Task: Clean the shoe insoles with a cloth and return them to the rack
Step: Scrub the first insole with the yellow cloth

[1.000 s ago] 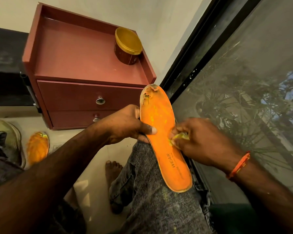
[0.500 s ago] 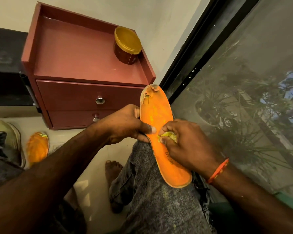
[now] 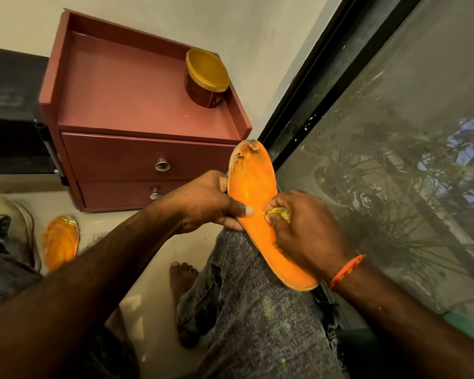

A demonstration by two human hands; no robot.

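An orange insole [image 3: 251, 184], torn at its toe end, lies along my right knee. My left hand [image 3: 203, 203] grips its left edge, thumb pressed on the top face. My right hand [image 3: 304, 233] holds a small yellow-green cloth [image 3: 278, 212] bunched in curled fingers and presses it on the insole's middle. A second orange insole [image 3: 60, 243] lies on the floor at the left.
A maroon two-drawer cabinet [image 3: 137, 160] stands against the wall ahead, with a gold-lidded jar [image 3: 206, 77] on its top. A dark-framed mesh window [image 3: 394, 160] runs along the right. A shoe [image 3: 8, 236] lies at the far left. My bare foot [image 3: 182, 274] rests on the tiled floor.
My right hand with the cloth has slid from the insole's right edge leftward onto its middle, covering the printed lettering. My left hand has kept its grip.
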